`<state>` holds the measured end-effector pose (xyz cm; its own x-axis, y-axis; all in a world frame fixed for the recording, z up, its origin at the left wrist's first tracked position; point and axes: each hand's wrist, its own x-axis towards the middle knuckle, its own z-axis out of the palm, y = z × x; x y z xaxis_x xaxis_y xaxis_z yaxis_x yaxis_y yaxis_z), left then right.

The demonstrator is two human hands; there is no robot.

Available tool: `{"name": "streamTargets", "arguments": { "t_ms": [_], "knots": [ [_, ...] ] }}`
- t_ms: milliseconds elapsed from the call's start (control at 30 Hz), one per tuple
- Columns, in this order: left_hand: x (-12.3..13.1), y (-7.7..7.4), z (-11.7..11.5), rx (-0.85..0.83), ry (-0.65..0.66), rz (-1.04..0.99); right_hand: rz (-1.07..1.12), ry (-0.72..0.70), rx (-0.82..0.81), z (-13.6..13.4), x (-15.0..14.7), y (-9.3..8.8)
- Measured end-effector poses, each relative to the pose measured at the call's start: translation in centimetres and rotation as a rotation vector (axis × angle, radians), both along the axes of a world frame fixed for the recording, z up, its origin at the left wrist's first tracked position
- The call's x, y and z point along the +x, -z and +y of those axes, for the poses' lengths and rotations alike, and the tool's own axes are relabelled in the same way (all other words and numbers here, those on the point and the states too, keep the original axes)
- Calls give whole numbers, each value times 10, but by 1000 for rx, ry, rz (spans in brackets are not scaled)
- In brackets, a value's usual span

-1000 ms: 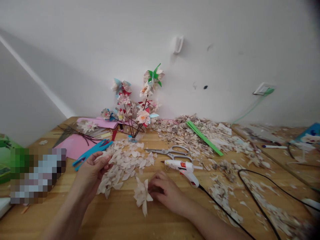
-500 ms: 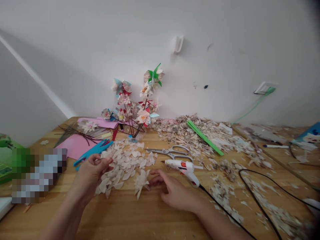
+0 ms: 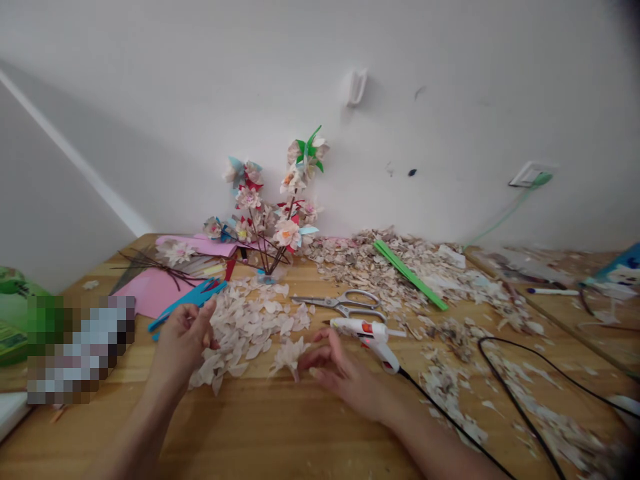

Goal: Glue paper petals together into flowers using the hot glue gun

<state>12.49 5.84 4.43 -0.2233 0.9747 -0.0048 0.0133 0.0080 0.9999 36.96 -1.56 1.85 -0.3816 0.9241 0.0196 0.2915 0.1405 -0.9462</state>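
Observation:
My right hand (image 3: 345, 373) is closed at the side of a pale petal flower (image 3: 288, 355), its fingertips on the flower's lower edge. My left hand (image 3: 183, 337) has its fingers curled in and its thumb raised over them; whatever it may hold is hidden. Between and behind my hands spreads a pile of loose whitish petals (image 3: 250, 323). A white glue gun (image 3: 367, 330) with a small red light lies just beyond my right hand. Behind it rest metal scissors (image 3: 345, 305), while blue strips (image 3: 187, 303) lie behind my left hand.
Flowers on brown stems (image 3: 267, 220) stand against the wall. A heap of dried petals (image 3: 350, 257) and a green strip (image 3: 410, 275) lie at the back. Pink sheets (image 3: 155, 293) are at left. A black cord (image 3: 440, 410) runs to the front right.
The flower has turned upward and shifted slightly right at my right hand's fingertips. My left hand has drawn a little to the left, its thumb now raised.

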Motion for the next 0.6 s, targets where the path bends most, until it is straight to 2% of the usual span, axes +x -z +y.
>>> {"name": "streamTargets", "arguments": {
  "t_ms": [233,400,500,600],
  "knots": [
    [1,1,1,4,22,84,-95,79,189,-3,-5,6],
    [-2,7,6,-39,73,162,-284,201,338,-5,-5,7],
    [-2,13,5,-77,93,264,-234,188,307,-5,-7,7],
    [5,14,-2,-59,169,321,-124,243,178,-4,-10,9]
  ]
}}
